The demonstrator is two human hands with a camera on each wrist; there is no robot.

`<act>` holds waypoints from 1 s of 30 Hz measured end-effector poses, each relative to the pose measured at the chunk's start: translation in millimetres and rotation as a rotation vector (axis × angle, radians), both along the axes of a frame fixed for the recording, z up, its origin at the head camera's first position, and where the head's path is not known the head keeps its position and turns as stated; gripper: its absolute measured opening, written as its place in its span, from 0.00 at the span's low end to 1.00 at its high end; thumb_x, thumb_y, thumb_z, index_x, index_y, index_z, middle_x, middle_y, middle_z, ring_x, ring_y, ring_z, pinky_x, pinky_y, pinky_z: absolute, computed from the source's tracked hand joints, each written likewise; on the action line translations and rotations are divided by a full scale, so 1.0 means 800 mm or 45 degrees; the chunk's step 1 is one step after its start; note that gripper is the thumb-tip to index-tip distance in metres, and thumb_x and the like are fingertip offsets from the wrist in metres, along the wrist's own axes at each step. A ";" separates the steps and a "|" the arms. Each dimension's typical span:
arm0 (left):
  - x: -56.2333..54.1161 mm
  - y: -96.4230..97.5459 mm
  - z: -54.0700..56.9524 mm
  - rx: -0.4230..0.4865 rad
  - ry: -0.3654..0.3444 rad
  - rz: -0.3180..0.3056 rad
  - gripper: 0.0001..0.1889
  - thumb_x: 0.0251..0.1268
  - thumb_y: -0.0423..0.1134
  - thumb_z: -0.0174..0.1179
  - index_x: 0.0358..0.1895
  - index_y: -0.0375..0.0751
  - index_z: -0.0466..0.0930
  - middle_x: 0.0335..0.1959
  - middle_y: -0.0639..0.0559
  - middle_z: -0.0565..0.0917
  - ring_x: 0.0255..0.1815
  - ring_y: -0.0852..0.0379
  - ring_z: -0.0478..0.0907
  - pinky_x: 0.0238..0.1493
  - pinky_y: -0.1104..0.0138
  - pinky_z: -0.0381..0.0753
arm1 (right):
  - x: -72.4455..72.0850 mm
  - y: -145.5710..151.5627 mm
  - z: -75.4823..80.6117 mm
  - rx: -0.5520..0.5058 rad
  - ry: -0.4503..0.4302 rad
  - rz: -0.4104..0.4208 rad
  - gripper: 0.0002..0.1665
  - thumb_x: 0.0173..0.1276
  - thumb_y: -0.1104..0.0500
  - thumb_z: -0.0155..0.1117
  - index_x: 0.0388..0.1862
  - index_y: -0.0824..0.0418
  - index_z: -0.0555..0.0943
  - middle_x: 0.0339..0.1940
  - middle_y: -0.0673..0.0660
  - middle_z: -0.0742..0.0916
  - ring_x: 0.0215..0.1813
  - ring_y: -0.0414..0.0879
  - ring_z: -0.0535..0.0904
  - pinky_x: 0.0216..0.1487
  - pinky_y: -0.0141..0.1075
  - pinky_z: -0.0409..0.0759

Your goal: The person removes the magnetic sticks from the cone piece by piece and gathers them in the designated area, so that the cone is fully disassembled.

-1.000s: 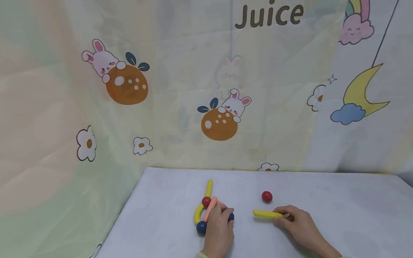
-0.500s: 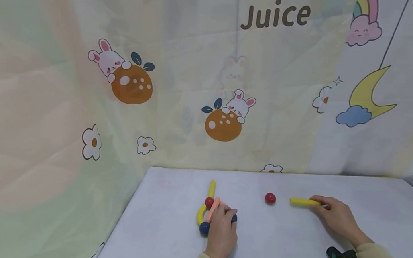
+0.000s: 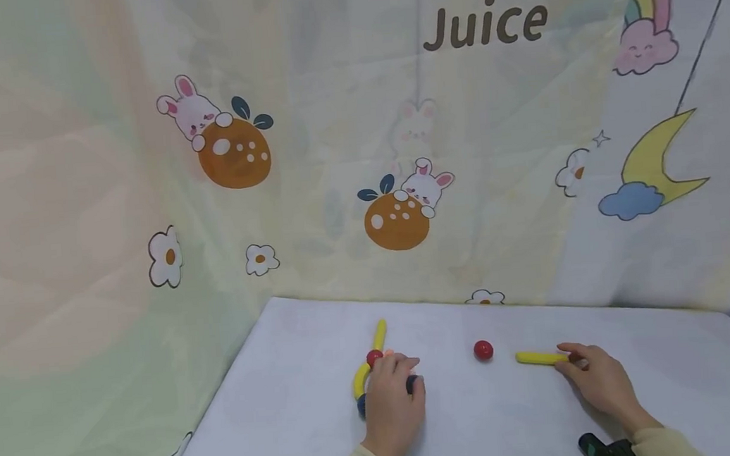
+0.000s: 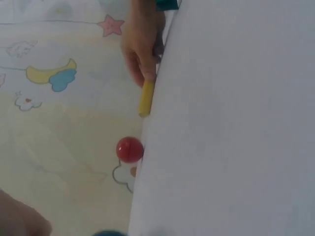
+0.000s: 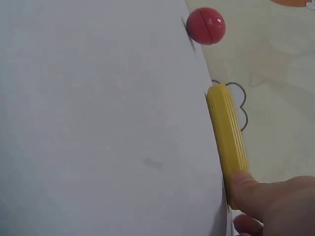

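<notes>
My left hand [image 3: 393, 404] is over a small built shape of magnetic sticks and balls, its thumb and fingers around a dark blue ball [image 3: 411, 384]. A yellow straight stick [image 3: 380, 334], a red ball [image 3: 374, 357] and a curved yellow stick [image 3: 361, 380] stick out beyond the hand. Another blue ball [image 3: 361, 405] peeks out at its left; only a bit of salmon-coloured piece [image 3: 389, 353] shows. On the right, my right hand [image 3: 600, 379] pinches one end of a straight yellow magnetic stick [image 5: 227, 132] lying on the table, thumb on its near side.
A loose red ball [image 3: 484, 350] lies on the white table [image 3: 480, 425] between the built shape and the held yellow stick. Behind the table hangs a printed cloth [image 3: 311, 189]. A black device [image 3: 606, 449] is at the right wrist.
My right hand carried the yellow stick rightward, away from the loose red ball, then stayed about there. My left hand has shifted over the built shape, now covering most of the salmon pieces.
</notes>
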State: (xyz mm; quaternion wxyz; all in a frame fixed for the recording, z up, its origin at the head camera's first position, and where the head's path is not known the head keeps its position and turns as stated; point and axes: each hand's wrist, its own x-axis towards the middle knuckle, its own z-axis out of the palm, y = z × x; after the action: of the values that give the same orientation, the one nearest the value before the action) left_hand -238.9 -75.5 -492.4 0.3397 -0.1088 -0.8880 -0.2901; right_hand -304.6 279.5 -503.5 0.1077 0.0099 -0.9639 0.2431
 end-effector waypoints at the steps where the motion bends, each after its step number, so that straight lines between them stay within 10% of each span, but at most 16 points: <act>1: -0.003 -0.006 0.003 0.002 0.034 0.034 0.08 0.56 0.36 0.66 0.40 0.44 0.84 0.37 0.55 0.79 0.40 0.56 0.75 0.41 0.63 0.77 | 0.002 -0.002 0.000 -0.021 0.006 -0.020 0.25 0.64 0.57 0.67 0.56 0.70 0.78 0.41 0.67 0.82 0.38 0.55 0.78 0.34 0.44 0.74; 3: -0.010 -0.022 0.008 -0.011 0.001 0.120 0.04 0.58 0.38 0.65 0.35 0.45 0.82 0.33 0.56 0.77 0.34 0.57 0.72 0.34 0.66 0.74 | 0.008 -0.009 0.001 -0.075 0.021 -0.076 0.25 0.64 0.57 0.66 0.55 0.71 0.77 0.42 0.69 0.81 0.38 0.55 0.78 0.32 0.43 0.73; 7: -0.016 -0.055 0.022 -0.015 -0.347 0.207 0.17 0.64 0.53 0.61 0.24 0.47 0.75 0.22 0.57 0.71 0.21 0.59 0.67 0.21 0.68 0.67 | 0.025 -0.033 0.003 -0.179 0.037 -0.208 0.21 0.63 0.58 0.64 0.51 0.71 0.78 0.41 0.67 0.80 0.36 0.54 0.76 0.30 0.38 0.69; 14: -0.011 -0.071 0.036 -0.073 -0.835 0.079 0.29 0.61 0.67 0.56 0.16 0.47 0.77 0.11 0.57 0.69 0.16 0.58 0.67 0.19 0.67 0.60 | 0.067 -0.100 0.008 -0.305 -0.037 -0.099 0.09 0.65 0.60 0.63 0.41 0.62 0.81 0.30 0.54 0.79 0.31 0.45 0.72 0.29 0.34 0.68; 25: -0.014 -0.035 0.009 0.137 -0.627 -0.044 0.14 0.63 0.49 0.64 0.24 0.46 0.79 0.11 0.61 0.70 0.13 0.65 0.65 0.15 0.72 0.61 | 0.106 -0.202 0.005 -0.397 -0.255 0.366 0.06 0.63 0.55 0.69 0.39 0.49 0.83 0.32 0.40 0.83 0.36 0.38 0.74 0.38 0.32 0.77; 30: -0.015 -0.021 -0.001 0.260 -0.546 -0.194 0.08 0.65 0.47 0.62 0.32 0.48 0.81 0.15 0.64 0.71 0.16 0.68 0.65 0.18 0.74 0.63 | 0.111 -0.208 0.004 -0.338 -0.281 0.578 0.18 0.60 0.47 0.71 0.49 0.48 0.83 0.41 0.40 0.81 0.46 0.40 0.75 0.52 0.48 0.77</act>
State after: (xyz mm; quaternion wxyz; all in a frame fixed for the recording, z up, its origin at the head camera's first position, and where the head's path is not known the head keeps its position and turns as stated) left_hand -250.6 -92.2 -493.2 0.1297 -0.0766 -0.8952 -0.4194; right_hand -215.6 113.1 -500.2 -0.0547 0.1848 -0.9027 0.3846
